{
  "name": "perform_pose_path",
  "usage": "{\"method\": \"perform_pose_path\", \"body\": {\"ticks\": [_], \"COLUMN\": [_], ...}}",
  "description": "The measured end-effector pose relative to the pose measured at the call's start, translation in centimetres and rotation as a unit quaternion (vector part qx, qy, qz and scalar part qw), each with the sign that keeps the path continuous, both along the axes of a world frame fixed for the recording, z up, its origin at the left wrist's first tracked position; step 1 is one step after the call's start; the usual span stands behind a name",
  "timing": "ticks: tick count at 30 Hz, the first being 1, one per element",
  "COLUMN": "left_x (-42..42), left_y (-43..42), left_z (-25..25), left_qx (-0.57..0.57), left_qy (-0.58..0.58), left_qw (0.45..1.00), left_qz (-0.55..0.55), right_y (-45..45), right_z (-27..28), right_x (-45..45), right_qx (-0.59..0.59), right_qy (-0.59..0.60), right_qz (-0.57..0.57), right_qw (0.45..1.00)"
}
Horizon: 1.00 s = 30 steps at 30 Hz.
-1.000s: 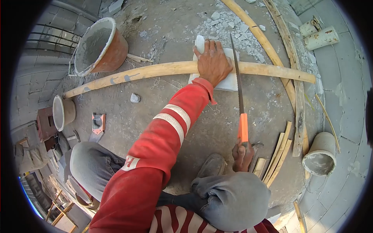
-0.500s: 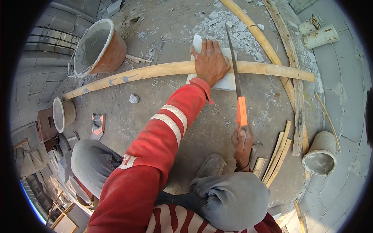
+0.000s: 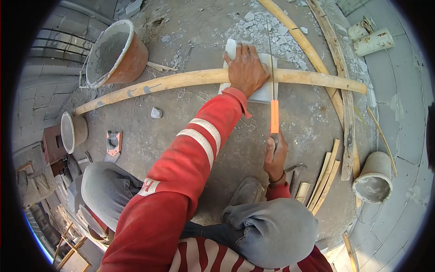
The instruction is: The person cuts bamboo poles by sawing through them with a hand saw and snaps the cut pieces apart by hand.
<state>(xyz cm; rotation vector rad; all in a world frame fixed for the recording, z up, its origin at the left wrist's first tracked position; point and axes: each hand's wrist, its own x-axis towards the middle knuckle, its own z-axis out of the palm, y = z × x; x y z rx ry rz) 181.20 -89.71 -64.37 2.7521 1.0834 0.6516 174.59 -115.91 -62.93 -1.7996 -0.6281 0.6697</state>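
Note:
My left hand (image 3: 247,72) bears down on a long pale wooden pole (image 3: 181,81), its fingers bent over the far side. Beneath the pole there is a white block (image 3: 261,95), partly hidden by the hand. In my right hand (image 3: 275,156) is a handsaw (image 3: 274,117) with an orange handle. Its blade points away from me and lies across the pole, just right of my left hand. Seen nearly edge-on, the blade looks like a thin line.
A large mortar-crusted bucket (image 3: 131,56) stands at upper left, a smaller bucket (image 3: 81,131) below it. Another orange-handled saw (image 3: 114,144) lies on the floor. More poles (image 3: 312,54), a hammer (image 3: 295,177), wood strips (image 3: 325,181) and a grey bucket (image 3: 377,167) are at right. Rubble (image 3: 253,31) lies ahead.
My right hand and the saw have shifted slightly left and forward. The blade has swung from a slant to nearly straight ahead. My left hand stays on the pole.

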Motion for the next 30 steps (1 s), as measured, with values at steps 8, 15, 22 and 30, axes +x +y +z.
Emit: {"method": "perform_pose_path", "body": {"ticks": [8,15,22,30], "left_x": [0.1,-0.1,-1.6,-9.6], "left_y": [0.6,-1.9,-0.3,5.7], "left_z": [1.0,1.7,0.2,2.0], "left_qx": [-0.023,-0.070,-0.071,-0.131], "left_qy": [-0.009,-0.078,-0.133,-0.015], "left_qw": [1.000,0.993,0.980,0.981], "left_qz": [-0.015,-0.059,-0.133,0.145], "right_y": [-5.9,-7.3,-8.2,-7.4], "right_z": [1.2,2.3,2.8,2.5], "right_x": [-2.7,-5.3,-5.7,-5.1], "right_qx": [0.015,0.002,-0.019,-0.017], "right_qy": [-0.024,-0.011,-0.017,-0.007], "right_qz": [-0.033,-0.074,-0.090,-0.105], "right_qw": [0.999,0.997,0.996,0.994]}}
